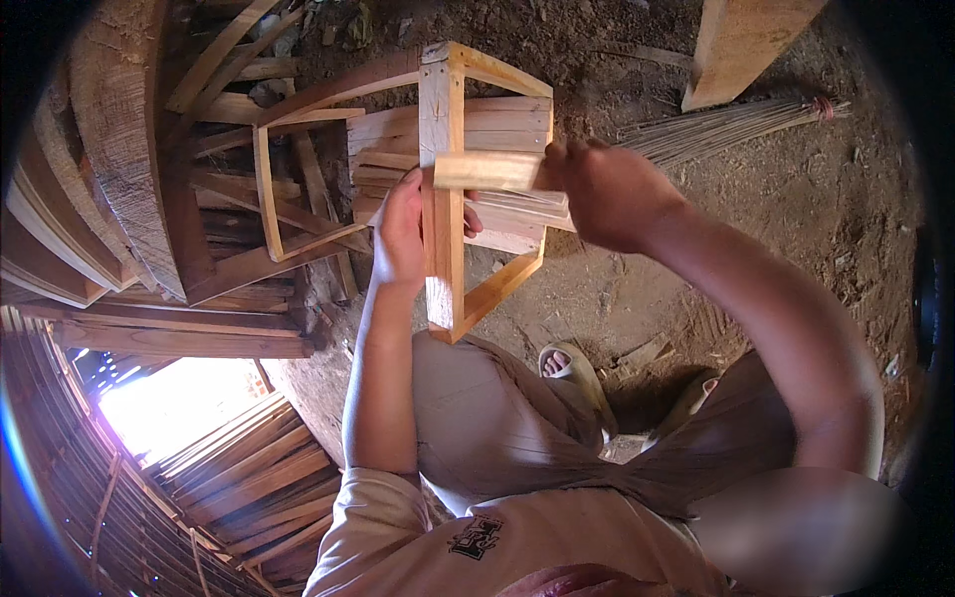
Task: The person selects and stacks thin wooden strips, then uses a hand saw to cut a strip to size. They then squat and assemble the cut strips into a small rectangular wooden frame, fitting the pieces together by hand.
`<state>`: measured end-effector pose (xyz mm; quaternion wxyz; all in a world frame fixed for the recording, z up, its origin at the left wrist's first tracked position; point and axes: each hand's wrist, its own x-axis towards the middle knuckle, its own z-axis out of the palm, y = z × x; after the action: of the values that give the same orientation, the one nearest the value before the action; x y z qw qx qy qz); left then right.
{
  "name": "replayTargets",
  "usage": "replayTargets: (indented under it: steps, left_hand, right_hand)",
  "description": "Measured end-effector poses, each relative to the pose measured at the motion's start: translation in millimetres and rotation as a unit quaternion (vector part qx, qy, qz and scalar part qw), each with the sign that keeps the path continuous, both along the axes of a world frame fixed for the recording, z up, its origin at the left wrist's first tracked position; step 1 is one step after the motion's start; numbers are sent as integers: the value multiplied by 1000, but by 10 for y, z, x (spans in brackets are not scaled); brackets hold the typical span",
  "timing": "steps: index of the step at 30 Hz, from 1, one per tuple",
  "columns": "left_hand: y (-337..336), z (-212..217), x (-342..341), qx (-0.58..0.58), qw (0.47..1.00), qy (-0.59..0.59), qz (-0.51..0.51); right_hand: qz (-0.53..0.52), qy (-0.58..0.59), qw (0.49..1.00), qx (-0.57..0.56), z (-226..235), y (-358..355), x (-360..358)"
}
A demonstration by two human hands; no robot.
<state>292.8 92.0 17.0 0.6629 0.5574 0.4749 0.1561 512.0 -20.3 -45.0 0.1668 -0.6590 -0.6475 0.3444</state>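
A light wooden frame (442, 239) made of nailed bars stands in front of my knees, one thick bar toward me. My left hand (401, 234) wraps around this bar, thumb on its left side and fingertips showing on its right. My right hand (612, 197) is closed on one end of a short, pale wooden block (492, 171), slightly blurred. The block's free end crosses in front of the bar, just above my left hand's fingers; whether it touches the bar I cannot tell. Thin wooden slats (393, 127) lie behind the bar, within the frame's outline.
A bundle of thin sticks (731, 131) lies on the dirt floor (786, 214) at the right, below a thick timber (741, 50). Large boards (129, 149) and a smaller wooden frame (265, 189) stand at the left. Planks (254, 468) are stacked at the lower left.
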Motion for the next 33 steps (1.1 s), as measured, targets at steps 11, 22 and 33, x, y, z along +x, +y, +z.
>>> replayTargets:
  steps: [11, 22, 33]
  left_hand:
    - [-14, -17, 122, 91, 989, 112, 30]
    - [-31, -23, 164, 116, 980, 150, 60]
    - [-31, -77, 84, 124, 977, 157, 73]
  right_hand:
    - [-63, -56, 995, 59, -320, 5, 246]
    - [-72, -70, 987, 125, -314, 125, 216]
    - [-30, -91, 990, 108, -291, 172, 115]
